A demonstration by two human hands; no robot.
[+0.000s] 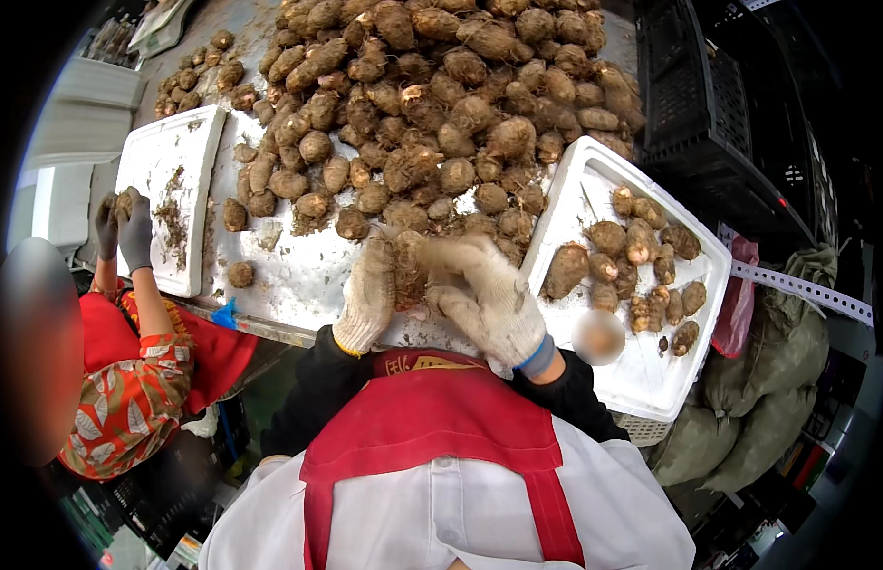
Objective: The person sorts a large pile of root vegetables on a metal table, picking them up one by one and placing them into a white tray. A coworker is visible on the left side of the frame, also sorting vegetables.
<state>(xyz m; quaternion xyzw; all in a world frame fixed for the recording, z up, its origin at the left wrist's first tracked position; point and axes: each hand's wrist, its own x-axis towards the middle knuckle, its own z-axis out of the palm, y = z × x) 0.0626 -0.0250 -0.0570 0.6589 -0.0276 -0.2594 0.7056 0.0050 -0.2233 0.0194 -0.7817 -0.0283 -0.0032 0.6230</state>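
Observation:
My left hand (pixel 368 291), in a white knit glove with a yellow-edged cuff, grips a hairy brown taro corm (pixel 411 269) from its left side. Opposite it, my right hand (pixel 488 296), gloved in white with a blue cuff edge, is blurred by motion. Its thumb and fingers are apart at the corm's right side; whether they touch it is unclear. Beyond both hands rises a large heap of taro corms (pixel 441 107), on a white work surface (pixel 292 278) strewn with dirt. To the right, a white foam box (pixel 641 385) contains several corms.
At left, a co-worker's grey-gloved hands (pixel 128 228) hold a corm beside a dirt-strewn white foam lid (pixel 199 164). Smaller corms (pixel 192 78) lie beyond it. Black plastic crates (pixel 698 107) stand at the right, above stuffed green sacks (pixel 762 370) and a perforated metal strip (pixel 805 288).

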